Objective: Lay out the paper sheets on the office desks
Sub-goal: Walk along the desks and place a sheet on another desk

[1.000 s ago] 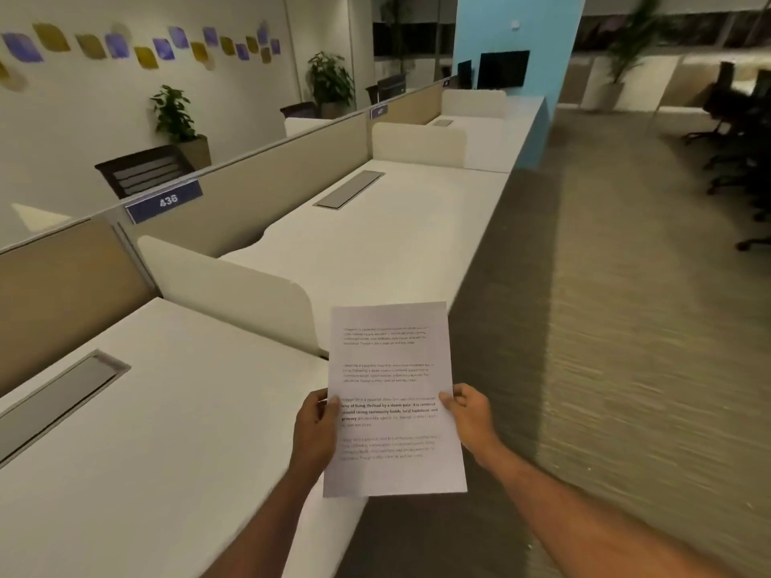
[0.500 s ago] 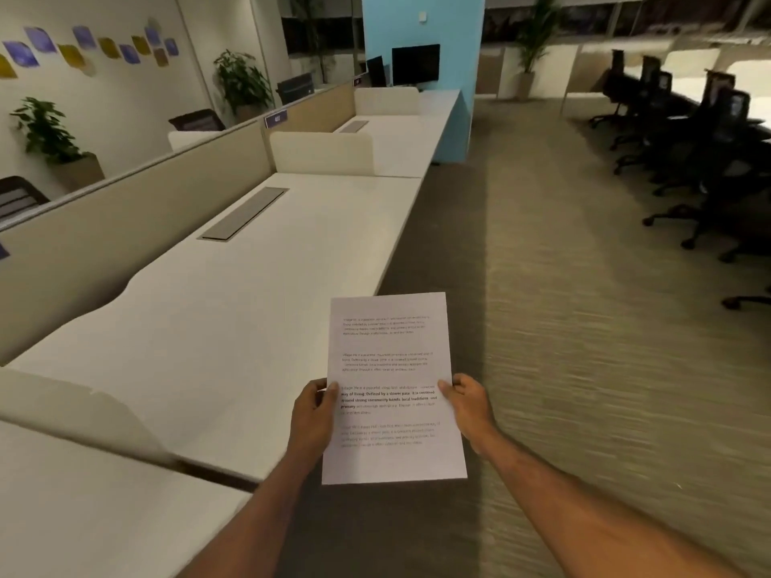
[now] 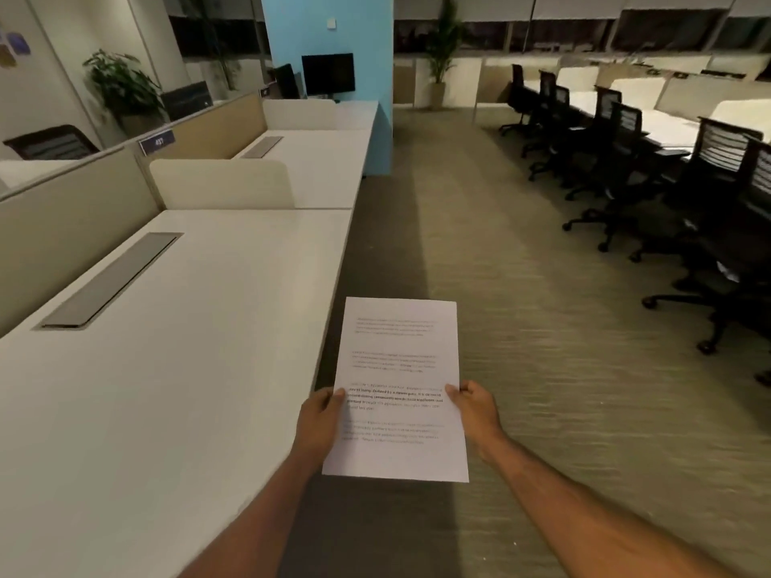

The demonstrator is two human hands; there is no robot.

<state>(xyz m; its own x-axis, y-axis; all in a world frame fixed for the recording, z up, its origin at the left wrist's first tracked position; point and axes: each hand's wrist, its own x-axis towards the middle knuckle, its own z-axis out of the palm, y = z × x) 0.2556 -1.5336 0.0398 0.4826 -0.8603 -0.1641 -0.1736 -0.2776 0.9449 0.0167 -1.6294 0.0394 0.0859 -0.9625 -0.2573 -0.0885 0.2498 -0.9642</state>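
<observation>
Beside desk [image 3: 167, 369], sheets [image 3: 396, 360] between left hand [image 3: 319, 423], right hand [image 3: 475, 413]

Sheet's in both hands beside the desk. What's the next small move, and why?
Probably carry the sheet left over the desk and lower it flat: left hand and right hand pinch its edges, and it hangs over the carpet, just off the desk's edge.

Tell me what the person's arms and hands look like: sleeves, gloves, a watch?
The left hand and right hand are bare, ungloved. Left forearm and right forearm are bare to the frame's edge: no sleeve, watch or wristband shows. Rings cannot be judged.
</observation>
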